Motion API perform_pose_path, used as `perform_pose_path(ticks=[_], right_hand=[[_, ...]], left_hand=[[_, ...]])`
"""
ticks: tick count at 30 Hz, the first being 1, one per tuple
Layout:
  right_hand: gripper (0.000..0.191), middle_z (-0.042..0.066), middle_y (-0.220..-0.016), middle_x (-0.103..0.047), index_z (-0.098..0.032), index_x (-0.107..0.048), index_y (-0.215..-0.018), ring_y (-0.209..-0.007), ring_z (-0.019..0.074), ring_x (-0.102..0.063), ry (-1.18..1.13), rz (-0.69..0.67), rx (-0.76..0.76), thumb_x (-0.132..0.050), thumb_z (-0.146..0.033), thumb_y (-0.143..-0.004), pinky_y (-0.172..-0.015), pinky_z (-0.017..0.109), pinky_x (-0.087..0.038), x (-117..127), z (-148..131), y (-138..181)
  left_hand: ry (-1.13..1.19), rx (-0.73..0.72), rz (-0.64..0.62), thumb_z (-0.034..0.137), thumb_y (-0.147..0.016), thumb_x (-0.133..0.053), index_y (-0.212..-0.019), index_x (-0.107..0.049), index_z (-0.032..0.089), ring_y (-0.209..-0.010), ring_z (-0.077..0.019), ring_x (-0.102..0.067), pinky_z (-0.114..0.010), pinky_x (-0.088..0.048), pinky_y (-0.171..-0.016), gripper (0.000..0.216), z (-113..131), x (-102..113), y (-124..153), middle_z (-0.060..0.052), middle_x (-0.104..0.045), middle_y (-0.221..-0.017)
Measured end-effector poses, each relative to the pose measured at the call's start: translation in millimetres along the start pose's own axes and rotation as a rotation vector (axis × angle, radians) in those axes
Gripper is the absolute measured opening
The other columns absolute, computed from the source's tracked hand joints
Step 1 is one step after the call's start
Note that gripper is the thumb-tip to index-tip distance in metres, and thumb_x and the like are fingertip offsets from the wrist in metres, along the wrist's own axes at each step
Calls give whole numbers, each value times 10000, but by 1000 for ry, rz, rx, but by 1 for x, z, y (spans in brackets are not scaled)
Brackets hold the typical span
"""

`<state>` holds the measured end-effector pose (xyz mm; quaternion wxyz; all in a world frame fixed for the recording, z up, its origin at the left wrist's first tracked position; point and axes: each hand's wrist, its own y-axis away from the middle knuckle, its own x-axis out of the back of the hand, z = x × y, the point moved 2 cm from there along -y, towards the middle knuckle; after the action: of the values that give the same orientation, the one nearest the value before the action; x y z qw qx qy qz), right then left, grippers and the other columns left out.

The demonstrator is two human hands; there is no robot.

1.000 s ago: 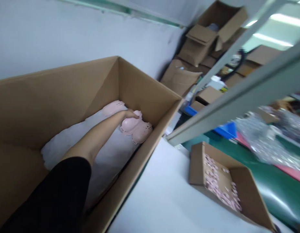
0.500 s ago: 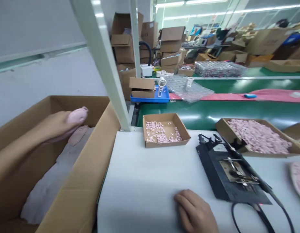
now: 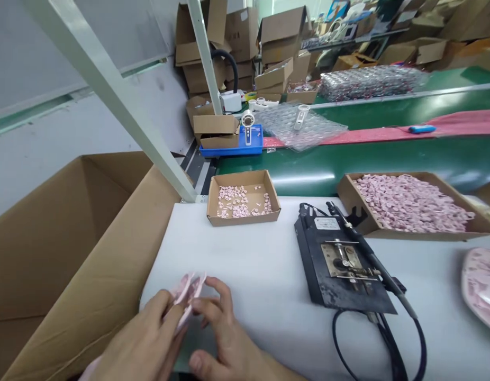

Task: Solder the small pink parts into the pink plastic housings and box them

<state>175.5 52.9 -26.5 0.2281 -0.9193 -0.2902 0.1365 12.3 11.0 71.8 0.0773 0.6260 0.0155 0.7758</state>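
My left hand (image 3: 137, 338) is closed around thin, curved pink plastic shells (image 3: 195, 288), at least two, held on edge above the front left of the white work surface (image 3: 245, 275). My right hand (image 3: 233, 338) comes in from the right with its fingertips against the nearer shell. Its thumb stands apart from the fingers, below the shell. The lower part of the shells is hidden by my left fingers. Another pink edge shows under my left wrist, too covered to make out.
A deep cardboard box (image 3: 90, 280) stands at the left by a slanted post (image 3: 129, 116). Ahead, a shallow carton (image 3: 245, 221) holds small pink parts. Right of it lie a black metal fixture (image 3: 308, 264) with cables, a carton of pink parts (image 3: 415, 203) and pink shells (image 3: 481, 286).
My left hand has come out of the cardboard box with the pink shells, over the work surface. My right hand has moved left to meet them. The view has tilted down.
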Motion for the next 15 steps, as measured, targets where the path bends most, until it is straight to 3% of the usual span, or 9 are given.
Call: perform_pose_path(ticks=[3,6,10,13,15], right_hand=[[446,132,-1472,-369,-271,-409,-1400,-1253,233,-539,80,151,-172,-539,-342,-979,-952,358,-580,26,-7,2],[363,111,-1366,-486,-246,-477,-1325,-1232,197,-569,301,215,-269,-452,-157,-974,-1090,374,-519,58,-13,3],[471,136,-1385,-514,-209,-531,-1302,-1172,215,-630,625,226,-326,-426,-28,-881,-1017,381,-583,85,-11,2],[487,145,-1433,-525,-190,-541,-1325,-1272,259,-601,830,267,-390,-420,-26,-883,-1065,448,-572,91,-2,-5],[473,164,-1478,-507,-156,-525,-1361,-1333,281,-566,941,276,-416,-415,-48,-913,-1097,479,-556,89,1,-13]], left_hand=[[82,-54,81,259,-925,-490,-1532,-456,337,-920,-265,-705,-375,-629,-780,613,38,-45,-20,-119,-618,-1094],[121,-27,173,335,-949,-510,-1612,-311,290,-1116,-320,-653,-450,-613,-886,694,54,-70,-36,-156,-532,-1232],[80,-9,151,538,-941,-504,-1560,-416,193,-1140,-357,-625,-530,-594,-916,714,43,-63,-63,-172,-513,-1235],[64,55,132,656,-908,-468,-1497,-487,100,-1168,-389,-606,-600,-546,-985,810,26,-57,-77,-191,-522,-1213],[110,72,109,673,-921,-443,-1506,-472,98,-1245,-386,-573,-602,-503,-1054,821,17,-61,-78,-204,-498,-1303]])
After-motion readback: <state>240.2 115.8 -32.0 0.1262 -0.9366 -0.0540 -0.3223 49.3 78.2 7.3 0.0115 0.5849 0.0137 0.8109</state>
